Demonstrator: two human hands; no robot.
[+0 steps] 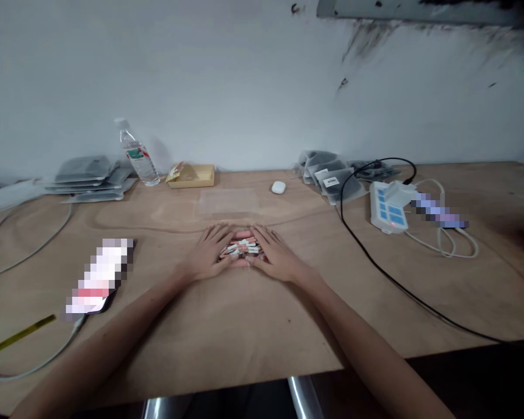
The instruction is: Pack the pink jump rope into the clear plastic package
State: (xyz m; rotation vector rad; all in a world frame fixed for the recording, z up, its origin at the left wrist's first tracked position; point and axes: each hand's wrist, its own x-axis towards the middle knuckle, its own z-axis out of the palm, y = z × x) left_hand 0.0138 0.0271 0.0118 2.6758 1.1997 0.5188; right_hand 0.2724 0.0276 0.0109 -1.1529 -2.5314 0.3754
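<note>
My left hand [207, 253] and my right hand [277, 253] lie on either side of a small pink tray-like thing [243, 234] at the middle of the table. Both sets of fingers are stretched out, slightly apart, reaching over its ends towards the far side. My thumbs come in along its near edge. In the gap between the hands shows a jumble of small white and orange-pink stick-like pieces [244, 248], too small to name. My palms and fingers hide the two ends of the tray-like thing.
On the left lie a phone [98, 276] and stacked packets [89, 174]. Behind them stand a water bottle [137, 154] and a shallow yellow box [194, 176]. A white case [278, 187], grey packets [332, 174], a power strip [386, 209] and a black cable [375, 270] are to the right.
</note>
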